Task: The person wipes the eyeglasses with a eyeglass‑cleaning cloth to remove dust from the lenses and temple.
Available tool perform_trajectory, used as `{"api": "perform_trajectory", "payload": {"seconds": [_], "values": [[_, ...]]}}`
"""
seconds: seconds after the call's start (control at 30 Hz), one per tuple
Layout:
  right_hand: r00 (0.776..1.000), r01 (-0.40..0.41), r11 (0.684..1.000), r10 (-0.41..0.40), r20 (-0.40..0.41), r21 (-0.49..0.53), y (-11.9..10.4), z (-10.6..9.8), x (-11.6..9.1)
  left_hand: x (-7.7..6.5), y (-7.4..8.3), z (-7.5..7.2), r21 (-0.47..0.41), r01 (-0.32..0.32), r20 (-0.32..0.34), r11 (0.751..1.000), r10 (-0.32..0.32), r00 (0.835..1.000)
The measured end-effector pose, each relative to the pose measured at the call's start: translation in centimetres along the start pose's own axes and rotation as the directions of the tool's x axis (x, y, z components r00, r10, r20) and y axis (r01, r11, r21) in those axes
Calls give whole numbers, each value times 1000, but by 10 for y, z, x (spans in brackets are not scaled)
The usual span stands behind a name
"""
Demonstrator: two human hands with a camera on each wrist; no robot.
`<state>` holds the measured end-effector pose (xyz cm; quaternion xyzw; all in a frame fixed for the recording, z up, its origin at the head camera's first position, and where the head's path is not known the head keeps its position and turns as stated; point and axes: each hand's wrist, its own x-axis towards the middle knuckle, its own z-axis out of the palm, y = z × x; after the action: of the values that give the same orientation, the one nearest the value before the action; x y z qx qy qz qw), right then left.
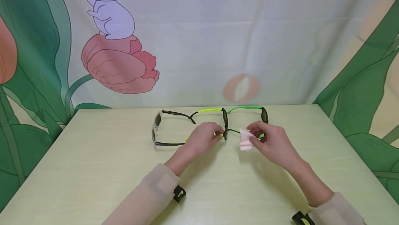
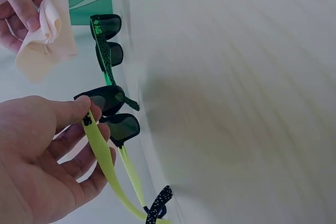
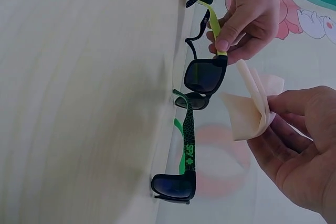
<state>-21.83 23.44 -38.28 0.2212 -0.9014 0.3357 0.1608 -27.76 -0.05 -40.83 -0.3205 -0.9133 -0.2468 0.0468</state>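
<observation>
Yellow-armed sunglasses [image 1: 225,123] are mid-row at the counter [image 1: 93,169], lenses facing right, arms running left. The left hand [image 1: 204,136] is the nearer one, fingers pinching the near arm by the hinge. The pale pink cloth [image 1: 245,139] is just right of those lenses, not touching, pinched in the right hand's [image 1: 275,145] fingers. Count: one cloth, three sunglasses, including green-armed sunglasses [image 1: 264,115] on the right and clear-framed sunglasses [image 1: 158,119] on the left.
</observation>
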Motion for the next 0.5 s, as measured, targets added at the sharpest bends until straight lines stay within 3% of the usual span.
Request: {"api": "perform_trajectory", "payload": {"seconds": [0.5], "values": [[1000, -22, 1000, 22, -20, -5, -3, 1, 2, -11, 10, -15, -63, -5, -97, 998, -2, 995]]}}
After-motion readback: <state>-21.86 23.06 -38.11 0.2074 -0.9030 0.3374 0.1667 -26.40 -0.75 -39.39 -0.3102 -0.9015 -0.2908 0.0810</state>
